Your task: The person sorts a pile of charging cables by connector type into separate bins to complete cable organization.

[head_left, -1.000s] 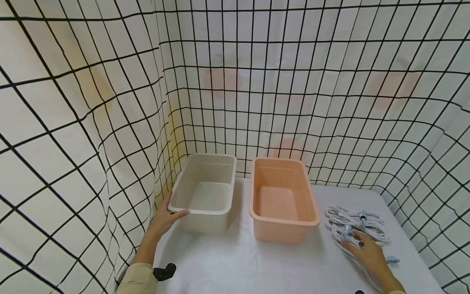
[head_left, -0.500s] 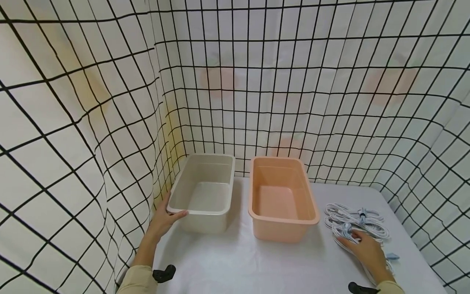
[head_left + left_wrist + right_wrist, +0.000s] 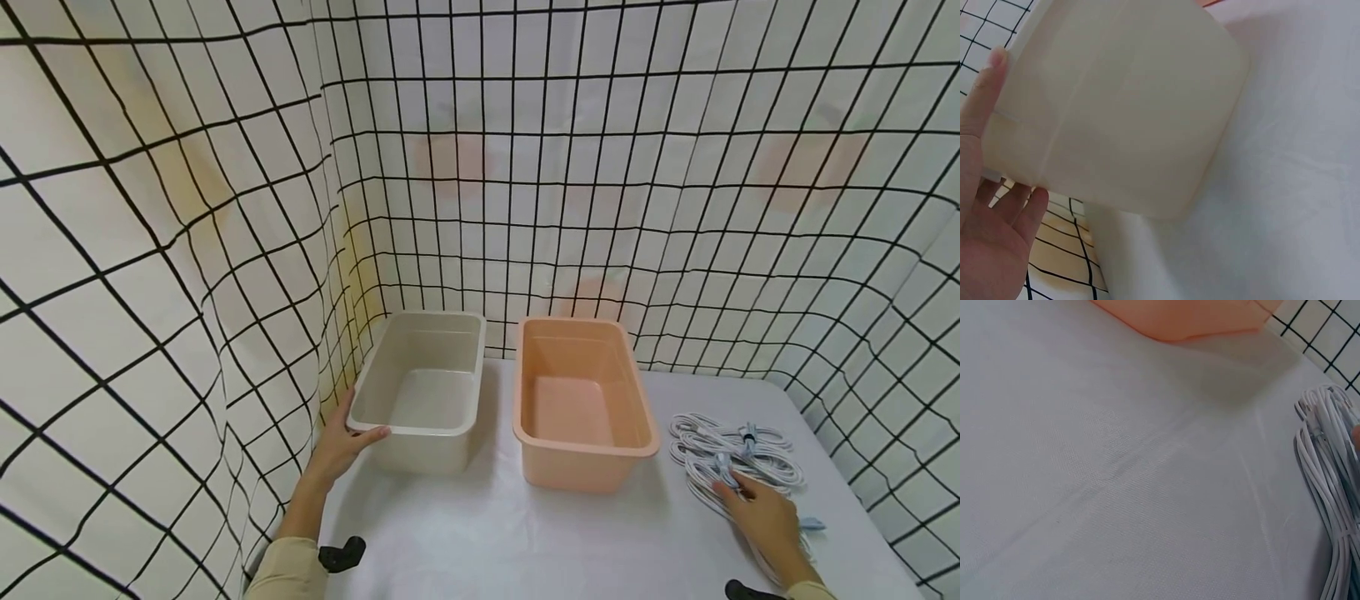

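My left hand [image 3: 333, 450] grips the near left corner of a beige plastic basin [image 3: 431, 454], thumb along the rim and fingers round the outside. The left wrist view shows the basin's outer wall [image 3: 1129, 119] tilted across the picture. At the right, my right hand [image 3: 768, 521] pinches the light blue tie on the nearer bundle of white cable [image 3: 701, 479] with thumb and forefinger. A second coiled cable bundle [image 3: 776, 442] with a blue tie lies just behind it. In the right wrist view, strands of white cable [image 3: 1329, 481] run down the right edge; only a fingertip shows.
An orange plastic basin [image 3: 581, 471] stands between the beige basin and the cables. Black-grid netting [image 3: 570, 192] over white cloth walls the back and both sides. A blue tag-like end [image 3: 812, 523] lies right of my right hand on the white tabletop [image 3: 510, 542].
My right thumb and forefinger have drawn together on the cable tie. My left hand keeps its grip on the beige basin. The head view has shifted slightly.
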{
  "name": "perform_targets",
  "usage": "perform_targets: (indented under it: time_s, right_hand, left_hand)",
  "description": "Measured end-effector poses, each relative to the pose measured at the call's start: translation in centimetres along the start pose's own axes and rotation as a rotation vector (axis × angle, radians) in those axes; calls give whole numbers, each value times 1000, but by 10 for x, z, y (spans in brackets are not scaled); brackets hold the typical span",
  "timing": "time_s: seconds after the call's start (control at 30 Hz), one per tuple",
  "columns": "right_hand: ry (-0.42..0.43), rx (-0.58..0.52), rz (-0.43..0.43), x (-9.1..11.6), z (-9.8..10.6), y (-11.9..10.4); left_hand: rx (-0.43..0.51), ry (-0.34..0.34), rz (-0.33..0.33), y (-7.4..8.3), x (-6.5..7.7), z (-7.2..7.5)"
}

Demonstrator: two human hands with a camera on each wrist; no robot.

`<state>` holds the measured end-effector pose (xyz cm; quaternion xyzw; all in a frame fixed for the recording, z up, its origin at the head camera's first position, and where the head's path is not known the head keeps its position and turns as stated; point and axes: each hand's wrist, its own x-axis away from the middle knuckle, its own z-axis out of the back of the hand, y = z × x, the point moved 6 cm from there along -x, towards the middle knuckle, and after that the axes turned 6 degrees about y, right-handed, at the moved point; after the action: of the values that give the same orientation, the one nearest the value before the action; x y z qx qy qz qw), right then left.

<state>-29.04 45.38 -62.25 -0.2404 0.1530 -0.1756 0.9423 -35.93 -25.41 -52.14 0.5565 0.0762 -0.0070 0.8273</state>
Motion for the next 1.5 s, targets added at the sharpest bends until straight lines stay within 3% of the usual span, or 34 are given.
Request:
perform_targets:
  time_s: [0.17,0.47,0.7,0.87,1.07,1.17,1.3,1.5]
  right_hand:
    - [34,-72,-7,1,4,4]
    - [62,-188,91,-6,11,4]
    - [54,-221,57,-15,20,-1]
    - [41,-263,28,-17,29,-10]
    - [13,-470,15,-19,42,-23]
    - [3,-514,15,-22,49,-29]
    - [-6,-515,51,-25,57,-45]
    - [-5,-608,102,-34,68,-70]
  left_hand:
    - [-13,-5,10,-1,-1,-1]
    - [-10,-5,17,-2,-2,-1]
    - [0,-3,9,-2,-2,0]
    - [-2,-3,8,-1,-2,-1]
    - [-10,5,22,-2,-1,0]
    - [-11,4,23,-2,-1,0]
    - [-13,5,18,-2,0,1]
    - [-7,2,10,0,-2,1]
